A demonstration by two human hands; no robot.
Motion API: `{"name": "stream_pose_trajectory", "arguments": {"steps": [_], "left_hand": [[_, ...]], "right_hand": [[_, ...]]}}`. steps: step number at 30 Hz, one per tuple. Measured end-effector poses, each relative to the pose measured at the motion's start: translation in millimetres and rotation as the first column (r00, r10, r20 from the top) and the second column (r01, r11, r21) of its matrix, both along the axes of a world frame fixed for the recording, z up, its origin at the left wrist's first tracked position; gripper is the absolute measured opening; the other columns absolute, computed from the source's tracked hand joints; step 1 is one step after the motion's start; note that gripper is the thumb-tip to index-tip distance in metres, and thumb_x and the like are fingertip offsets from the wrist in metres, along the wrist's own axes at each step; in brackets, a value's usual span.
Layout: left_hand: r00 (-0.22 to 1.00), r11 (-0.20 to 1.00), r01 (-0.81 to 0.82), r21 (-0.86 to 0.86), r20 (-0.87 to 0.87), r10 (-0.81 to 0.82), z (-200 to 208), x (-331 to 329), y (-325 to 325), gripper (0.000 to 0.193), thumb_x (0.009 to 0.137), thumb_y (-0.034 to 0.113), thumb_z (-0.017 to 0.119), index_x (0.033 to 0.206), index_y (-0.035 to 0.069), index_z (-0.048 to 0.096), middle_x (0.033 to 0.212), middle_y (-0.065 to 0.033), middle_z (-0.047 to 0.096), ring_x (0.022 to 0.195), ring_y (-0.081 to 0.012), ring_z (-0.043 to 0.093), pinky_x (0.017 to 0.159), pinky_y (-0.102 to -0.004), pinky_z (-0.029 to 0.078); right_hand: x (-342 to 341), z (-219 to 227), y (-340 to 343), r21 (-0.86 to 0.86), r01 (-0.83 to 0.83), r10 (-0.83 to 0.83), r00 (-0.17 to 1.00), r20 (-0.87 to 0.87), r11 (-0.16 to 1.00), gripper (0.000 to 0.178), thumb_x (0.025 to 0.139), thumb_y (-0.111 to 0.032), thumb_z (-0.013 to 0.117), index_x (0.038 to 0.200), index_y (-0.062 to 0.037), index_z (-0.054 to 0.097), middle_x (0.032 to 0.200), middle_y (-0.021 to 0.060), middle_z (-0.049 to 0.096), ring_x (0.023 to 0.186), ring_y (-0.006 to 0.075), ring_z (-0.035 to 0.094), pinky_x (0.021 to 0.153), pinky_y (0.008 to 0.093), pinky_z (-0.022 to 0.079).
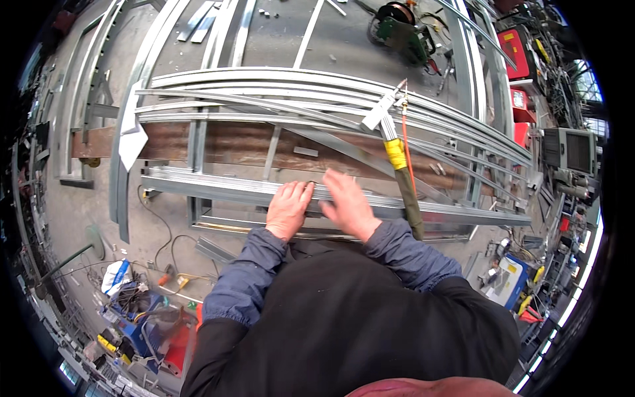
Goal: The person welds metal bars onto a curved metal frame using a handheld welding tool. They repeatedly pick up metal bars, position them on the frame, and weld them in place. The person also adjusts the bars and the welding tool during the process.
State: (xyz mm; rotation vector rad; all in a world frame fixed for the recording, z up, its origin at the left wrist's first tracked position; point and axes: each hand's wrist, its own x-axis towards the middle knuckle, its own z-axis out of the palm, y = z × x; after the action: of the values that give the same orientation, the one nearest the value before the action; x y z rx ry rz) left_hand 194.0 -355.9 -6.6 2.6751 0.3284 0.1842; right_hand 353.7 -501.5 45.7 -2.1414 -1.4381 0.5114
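A long stack of grey metal profiles (231, 188) lies crosswise right in front of me. My left hand (288, 208) is on its near side, fingers close together and bent over the top; the fingertips are partly hidden. Just to the right, my right hand (349, 205) is over the same stack, slightly blurred, its fingers stretched out and the thumb apart. I cannot tell whether it touches the metal. Farther right, a torch-like tool with a dark green sleeve and yellow tape (396, 153) lies across the profiles, with an orange hose (409, 149) beside it.
Beyond are more long metal profiles (264, 83) and a rusty brown beam (172, 140). White paper (132, 140) hangs at the left. A green reel-like machine (403, 33) stands on the far floor. Tools and cables lie around a blue machine (135, 324) at lower left; red cases (514, 54) stand at right.
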Motion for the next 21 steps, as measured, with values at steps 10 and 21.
{"name": "stream_pose_trajectory", "arguments": {"steps": [10, 21], "left_hand": [[0.999, 1.000, -0.008, -0.006, 0.053, 0.008, -17, -8, 0, 0.060, 0.076, 0.006, 0.071, 0.136, 0.003, 0.067, 0.134, -0.0119, 0.067, 0.129, -0.0318, 0.062, 0.112, -0.0465, 0.049], [1.000, 1.000, -0.017, -0.003, 0.018, 0.017, -14, -6, 1, 0.054, 0.083, 0.007, 0.068, 0.137, 0.004, 0.067, 0.135, -0.0123, 0.067, 0.129, -0.0313, 0.062, 0.114, -0.0460, 0.048]], "right_hand": [[172, -59, -8, -0.268, 0.469, -0.364, 0.859, 0.361, 0.842, 0.103, 0.089, -0.021, 0.085, 0.170, -0.0009, 0.026, 0.165, 0.0311, 0.038, 0.153, 0.0495, 0.041, 0.125, 0.0508, 0.041], [184, -55, -5, -0.319, 0.464, -0.320, 0.853, 0.412, 0.826, 0.097, 0.090, -0.011, 0.076, 0.173, -0.0069, 0.026, 0.161, 0.0304, 0.041, 0.140, 0.0488, 0.055, 0.115, 0.0498, 0.052]]}}
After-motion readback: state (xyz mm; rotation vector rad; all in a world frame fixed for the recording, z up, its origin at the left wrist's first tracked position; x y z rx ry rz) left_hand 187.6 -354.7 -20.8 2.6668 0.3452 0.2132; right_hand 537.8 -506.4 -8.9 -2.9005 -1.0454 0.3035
